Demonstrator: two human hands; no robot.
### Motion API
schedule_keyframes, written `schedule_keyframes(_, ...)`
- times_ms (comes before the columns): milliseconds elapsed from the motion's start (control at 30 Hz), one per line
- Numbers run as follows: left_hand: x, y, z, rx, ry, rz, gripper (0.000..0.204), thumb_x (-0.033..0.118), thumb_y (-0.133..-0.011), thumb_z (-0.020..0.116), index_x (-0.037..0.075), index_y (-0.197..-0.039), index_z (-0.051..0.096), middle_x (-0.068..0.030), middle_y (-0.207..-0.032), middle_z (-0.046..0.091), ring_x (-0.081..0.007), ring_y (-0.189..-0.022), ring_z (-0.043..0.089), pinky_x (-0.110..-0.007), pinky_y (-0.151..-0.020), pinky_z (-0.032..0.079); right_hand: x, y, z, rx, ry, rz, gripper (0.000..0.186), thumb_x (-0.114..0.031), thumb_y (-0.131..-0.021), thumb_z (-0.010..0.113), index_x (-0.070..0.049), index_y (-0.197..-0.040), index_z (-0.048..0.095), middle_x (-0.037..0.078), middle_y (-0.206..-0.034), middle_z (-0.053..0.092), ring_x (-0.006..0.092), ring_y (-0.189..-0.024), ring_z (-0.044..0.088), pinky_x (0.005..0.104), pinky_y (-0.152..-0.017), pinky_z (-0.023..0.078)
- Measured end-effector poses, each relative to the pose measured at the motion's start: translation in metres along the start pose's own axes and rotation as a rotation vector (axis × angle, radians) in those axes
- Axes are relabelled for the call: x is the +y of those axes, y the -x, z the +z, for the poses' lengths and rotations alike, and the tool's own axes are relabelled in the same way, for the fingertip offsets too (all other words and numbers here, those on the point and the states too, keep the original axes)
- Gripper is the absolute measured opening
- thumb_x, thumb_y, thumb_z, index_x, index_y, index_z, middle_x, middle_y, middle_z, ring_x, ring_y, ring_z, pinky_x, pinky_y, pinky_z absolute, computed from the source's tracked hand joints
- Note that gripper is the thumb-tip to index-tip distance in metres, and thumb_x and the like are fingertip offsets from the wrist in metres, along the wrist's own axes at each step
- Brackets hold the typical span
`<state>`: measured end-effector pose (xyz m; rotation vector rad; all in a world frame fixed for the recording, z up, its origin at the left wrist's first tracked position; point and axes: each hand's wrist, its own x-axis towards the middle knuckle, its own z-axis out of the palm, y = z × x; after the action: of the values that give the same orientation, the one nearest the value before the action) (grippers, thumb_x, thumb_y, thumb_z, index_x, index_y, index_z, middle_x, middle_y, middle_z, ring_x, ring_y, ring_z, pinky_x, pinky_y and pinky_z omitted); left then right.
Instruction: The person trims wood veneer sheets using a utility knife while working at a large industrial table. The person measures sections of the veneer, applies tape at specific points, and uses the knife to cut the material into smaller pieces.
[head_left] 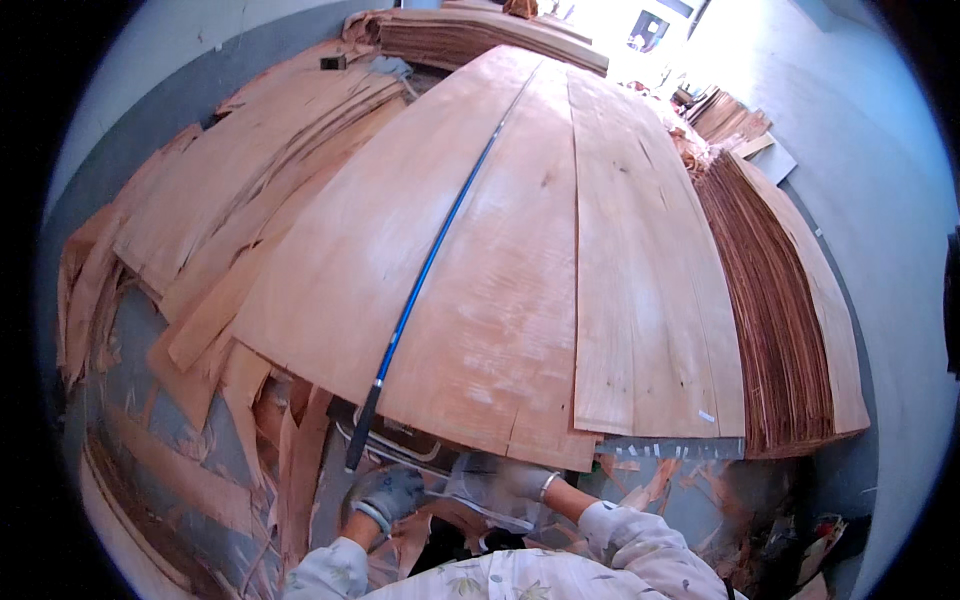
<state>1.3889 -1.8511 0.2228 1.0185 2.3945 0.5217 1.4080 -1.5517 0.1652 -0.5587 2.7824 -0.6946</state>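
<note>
Large thin wood veneer sheets (480, 260) lie on a table in front of me. A long blue rod (432, 255) with a black handle rests lengthwise across them, its handle sticking out past the near edge. My left hand (392, 493), in a grey glove, is below that handle, close to a pale translucent thing (480, 492) whose kind I cannot make out. On the other side of this thing is my right hand (518, 482), gloved too and smeared by motion, just under the veneer's near edge. The fingers of both hands are unclear.
Stacked veneer (250, 170) with ragged edges lies to the left. A tall dark-edged veneer stack (775, 310) stands at the right, another stack (480, 38) at the far end. Torn strips (185, 480) litter the floor. A grey-white wall (860, 150) runs along the right.
</note>
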Motion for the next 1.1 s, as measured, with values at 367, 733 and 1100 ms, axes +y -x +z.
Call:
schedule_keyframes(367, -0.010, -0.014, -0.014, 0.056, -0.116, -0.067, 0.014, 0.018, -0.073, 0.058, 0.008, -0.074, 0.067, -0.0162, -0.079, 0.063, -0.0324, -0.073, 0.062, -0.042, -0.064, 0.048, -0.099, -0.028, -0.064, -0.071, -0.074, 0.015, 0.032, -0.017, -0.079, 0.053, -0.002, -0.107, 0.058, 0.024, -0.095, 0.062, 0.0381, -0.082, 0.062, 0.0445, -0.069, 0.049)
schedule_keyframes(733, -0.026, -0.029, -0.020, 0.348, -0.353, -0.236, 0.015, 0.017, -0.070, 0.059, 0.011, -0.078, 0.070, -0.0133, -0.077, 0.065, -0.0307, -0.077, 0.064, -0.040, -0.068, 0.049, -0.080, -0.058, -0.033, -0.039, -0.244, -0.066, 0.041, -0.033, -0.086, 0.051, -0.005, -0.116, 0.056, 0.023, -0.103, 0.061, 0.0365, -0.091, 0.060, 0.0395, -0.082, 0.047)
schedule_keyframes(1100, -0.044, -0.057, -0.014, 0.546, -0.104, -0.487, 0.028, 0.017, -0.079, 0.053, 0.006, -0.103, 0.064, -0.0213, -0.109, 0.059, -0.0352, -0.098, 0.058, -0.042, -0.082, 0.046, -0.117, -0.011, -0.045, 0.253, -0.671, 0.168, 0.029, -0.012, -0.081, 0.062, 0.000, -0.108, 0.058, 0.016, -0.098, 0.062, 0.0243, -0.086, 0.060, 0.0317, -0.075, 0.047)
